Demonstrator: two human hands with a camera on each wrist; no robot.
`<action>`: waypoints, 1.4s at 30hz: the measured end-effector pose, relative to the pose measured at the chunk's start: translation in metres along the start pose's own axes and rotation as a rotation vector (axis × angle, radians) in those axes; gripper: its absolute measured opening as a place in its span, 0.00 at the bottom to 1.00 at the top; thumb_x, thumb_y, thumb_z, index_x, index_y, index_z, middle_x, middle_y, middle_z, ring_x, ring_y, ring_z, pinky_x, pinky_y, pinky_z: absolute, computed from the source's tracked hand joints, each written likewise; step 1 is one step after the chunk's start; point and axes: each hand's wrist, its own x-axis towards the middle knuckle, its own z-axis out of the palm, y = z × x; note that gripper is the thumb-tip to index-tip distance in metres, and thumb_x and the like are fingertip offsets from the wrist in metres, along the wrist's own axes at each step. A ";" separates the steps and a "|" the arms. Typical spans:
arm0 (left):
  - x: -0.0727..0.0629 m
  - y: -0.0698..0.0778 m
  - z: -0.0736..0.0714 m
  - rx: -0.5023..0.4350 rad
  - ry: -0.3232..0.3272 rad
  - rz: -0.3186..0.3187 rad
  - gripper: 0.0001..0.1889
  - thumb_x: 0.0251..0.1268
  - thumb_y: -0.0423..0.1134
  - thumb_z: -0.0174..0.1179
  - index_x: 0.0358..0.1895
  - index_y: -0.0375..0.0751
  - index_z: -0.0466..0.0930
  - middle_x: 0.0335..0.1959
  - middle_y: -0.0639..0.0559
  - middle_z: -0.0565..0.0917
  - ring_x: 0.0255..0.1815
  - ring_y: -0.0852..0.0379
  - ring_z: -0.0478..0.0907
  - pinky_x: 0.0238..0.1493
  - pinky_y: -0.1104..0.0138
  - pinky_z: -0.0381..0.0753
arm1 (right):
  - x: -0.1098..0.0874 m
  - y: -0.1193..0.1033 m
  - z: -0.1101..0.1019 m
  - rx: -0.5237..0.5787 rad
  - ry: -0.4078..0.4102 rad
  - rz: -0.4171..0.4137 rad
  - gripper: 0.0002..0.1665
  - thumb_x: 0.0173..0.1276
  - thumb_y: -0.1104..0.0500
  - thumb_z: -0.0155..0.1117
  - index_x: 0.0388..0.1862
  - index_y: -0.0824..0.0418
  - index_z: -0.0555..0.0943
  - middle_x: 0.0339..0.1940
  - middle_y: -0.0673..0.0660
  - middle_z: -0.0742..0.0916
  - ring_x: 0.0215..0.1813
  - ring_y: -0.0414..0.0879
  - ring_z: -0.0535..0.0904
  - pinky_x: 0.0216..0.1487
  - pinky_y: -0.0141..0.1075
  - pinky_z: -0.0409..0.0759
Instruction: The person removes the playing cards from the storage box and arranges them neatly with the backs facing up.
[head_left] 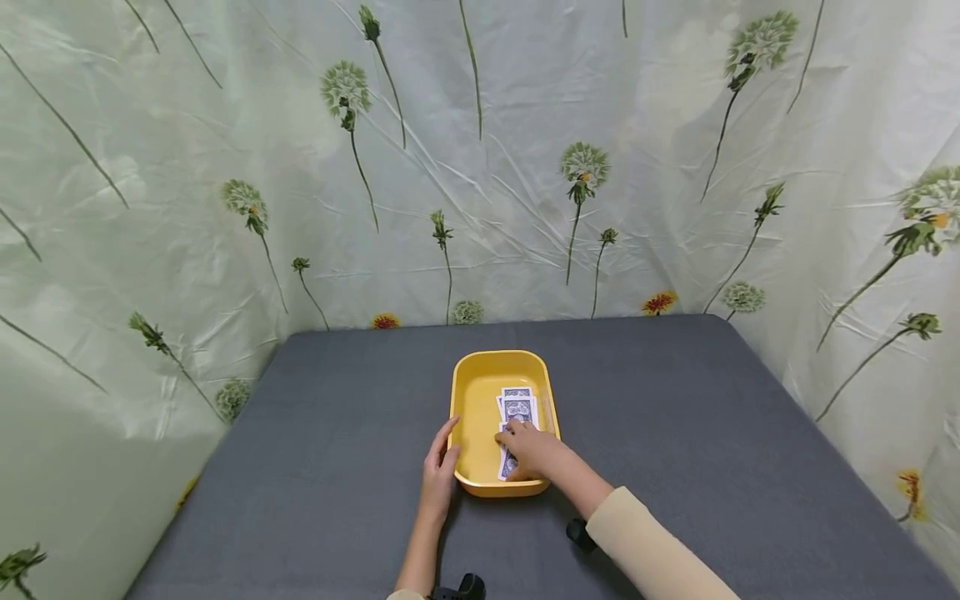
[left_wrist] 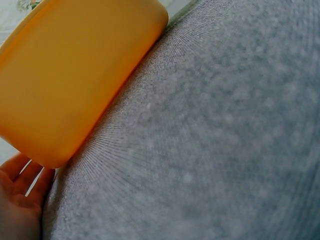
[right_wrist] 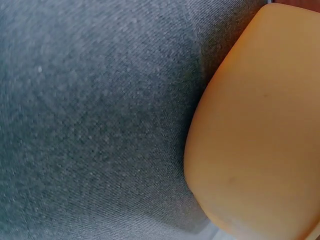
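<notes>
A yellow tray (head_left: 472, 379) with raised walls stands on the grey table. Inside, along its right half, lie several playing cards (head_left: 518, 407) with blue patterned backs, overlapping in a column. My right hand (head_left: 534, 450) reaches in over the near cards, its fingers and thumb bent about a playing card (head_left: 506, 463) and partly hiding it. At the tray's left wall is my left hand (head_left: 438, 472), its fingers extended against the side. The left wrist view shows those fingers (left_wrist: 35, 182) by the tray's corner; the right wrist view shows only the outer wall (right_wrist: 255, 135).
Grey cloth covers the table (head_left: 360, 417) around the tray. Behind it hangs a pale curtain (head_left: 495, 208) printed with dandelions. A black wrist strap (head_left: 471, 587) sits on the left forearm, and another dark device (head_left: 580, 535) is by the right sleeve.
</notes>
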 end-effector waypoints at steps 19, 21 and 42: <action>0.003 0.004 -0.001 0.027 0.004 -0.036 0.22 0.63 0.27 0.45 0.62 0.39 0.67 0.66 0.43 0.65 0.69 0.47 0.56 0.56 0.83 0.57 | 0.014 0.003 0.008 -0.001 0.000 0.098 0.47 0.41 0.43 0.73 0.60 0.54 0.65 0.50 0.66 0.70 0.50 0.55 0.66 0.51 0.49 0.69; 0.003 0.004 -0.002 0.028 0.005 -0.044 0.22 0.63 0.27 0.45 0.62 0.39 0.68 0.66 0.43 0.65 0.69 0.47 0.56 0.57 0.83 0.57 | 0.014 0.002 0.008 -0.012 0.002 0.100 0.48 0.41 0.42 0.73 0.61 0.54 0.65 0.51 0.66 0.70 0.51 0.55 0.66 0.53 0.49 0.68; -0.001 0.010 0.001 0.028 0.016 -0.034 0.22 0.64 0.28 0.45 0.62 0.41 0.67 0.66 0.46 0.66 0.68 0.55 0.58 0.57 0.84 0.56 | 0.006 -0.004 0.010 -0.050 0.069 0.143 0.44 0.42 0.43 0.73 0.58 0.54 0.68 0.48 0.64 0.73 0.49 0.55 0.68 0.49 0.51 0.71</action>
